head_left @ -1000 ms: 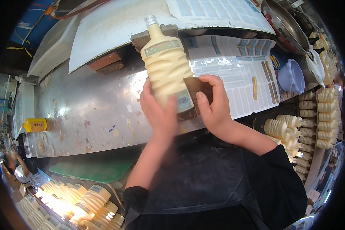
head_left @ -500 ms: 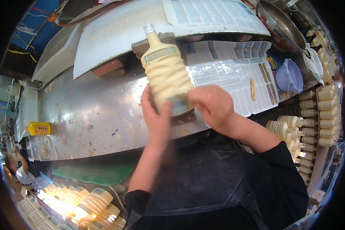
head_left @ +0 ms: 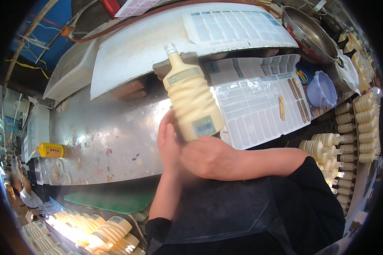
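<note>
Left hand (head_left: 169,144) cupped half-open beside the cream ribbed bottle's (head_left: 191,100) lower left side, firmness unclear; right hand (head_left: 209,157) curled at its base, contents hidden.
The bottle lies neck-up against a brown block (head_left: 161,69) above the metal table (head_left: 110,144); best to steady its edges lightly, fingers off the barcode label (head_left: 204,126).

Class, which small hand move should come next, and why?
Probably draw the right hand back from the base of the cream, wavy-sided, clear-mouthed bottle to check the rectangular blue-grey barcode label: that hand crowds the edge below it, while the left hand is at the bottle's side.
</note>
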Available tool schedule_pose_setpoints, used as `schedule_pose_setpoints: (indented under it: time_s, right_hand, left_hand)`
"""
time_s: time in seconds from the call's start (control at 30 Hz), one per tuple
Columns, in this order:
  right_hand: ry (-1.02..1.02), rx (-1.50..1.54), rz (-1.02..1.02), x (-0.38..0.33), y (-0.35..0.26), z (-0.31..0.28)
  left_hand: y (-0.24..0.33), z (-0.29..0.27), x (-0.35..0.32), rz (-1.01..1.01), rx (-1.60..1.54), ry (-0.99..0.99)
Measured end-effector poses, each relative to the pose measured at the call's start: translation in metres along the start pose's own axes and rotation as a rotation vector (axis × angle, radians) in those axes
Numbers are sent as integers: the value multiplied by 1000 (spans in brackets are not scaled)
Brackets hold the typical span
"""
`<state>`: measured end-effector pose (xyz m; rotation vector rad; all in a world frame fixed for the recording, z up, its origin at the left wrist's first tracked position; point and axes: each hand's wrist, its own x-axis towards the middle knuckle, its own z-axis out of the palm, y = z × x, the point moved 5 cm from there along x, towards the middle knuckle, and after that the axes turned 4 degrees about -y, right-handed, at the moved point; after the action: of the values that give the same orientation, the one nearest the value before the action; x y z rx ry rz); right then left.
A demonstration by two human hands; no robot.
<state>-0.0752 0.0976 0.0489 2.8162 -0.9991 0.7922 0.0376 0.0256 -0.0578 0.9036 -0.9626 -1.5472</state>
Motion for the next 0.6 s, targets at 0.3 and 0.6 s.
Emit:
schedule_pose_setpoints:
  time_s: [0.3,0.6]
  right_hand:
    - [188,182,749,-45,62,-25]
    - [400,369,949,-77,86,-16]
  left_hand:
    - [-11,-9,-13,228,721,-140]
    - [-2,6,-11,284,828,-68]
